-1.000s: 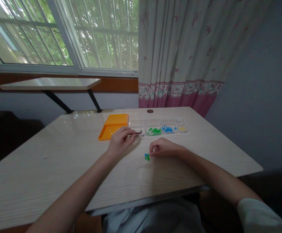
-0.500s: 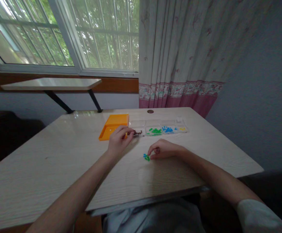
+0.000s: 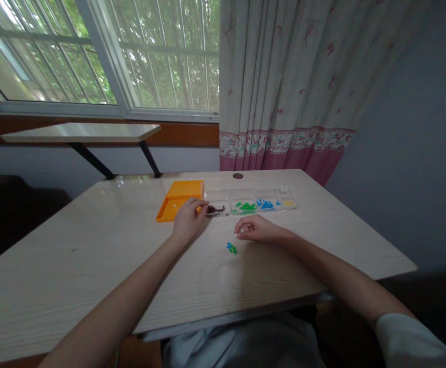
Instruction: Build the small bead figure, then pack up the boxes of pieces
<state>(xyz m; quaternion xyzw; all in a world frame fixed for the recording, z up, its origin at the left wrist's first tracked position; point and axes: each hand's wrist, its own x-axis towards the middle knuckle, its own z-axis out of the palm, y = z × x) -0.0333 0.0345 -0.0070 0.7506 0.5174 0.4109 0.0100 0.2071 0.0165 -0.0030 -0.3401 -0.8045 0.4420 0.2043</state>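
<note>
My left hand (image 3: 187, 223) rests at the right edge of an orange case (image 3: 186, 189), fingers bent inward. Its fingertips are beside dark brown small pieces (image 3: 216, 209) in the nearest-left compartment of a clear divided tray (image 3: 242, 194); what they hold, if anything, is hidden. My right hand (image 3: 257, 228) is closed, thumb and fingers curled together, just above and right of a little cluster of green and blue pieces (image 3: 231, 248) on the table. I cannot make out what is between its fingertips. Front compartments hold green pieces (image 3: 246, 207), blue pieces (image 3: 266, 204) and yellow pieces (image 3: 288, 203).
The pale wood-grain table (image 3: 104, 245) has its front edge close to my lap. A raised shelf (image 3: 85, 133) on black brackets stands at the back left. Behind the table hang a floral curtain (image 3: 284, 102) and a barred window (image 3: 165, 56). A round brown disc (image 3: 238, 176) lies near the back edge.
My right hand has lifted up and away from the green and blue cluster, which stays in place. My left fingers have drawn back slightly left, showing more of the brown pieces.
</note>
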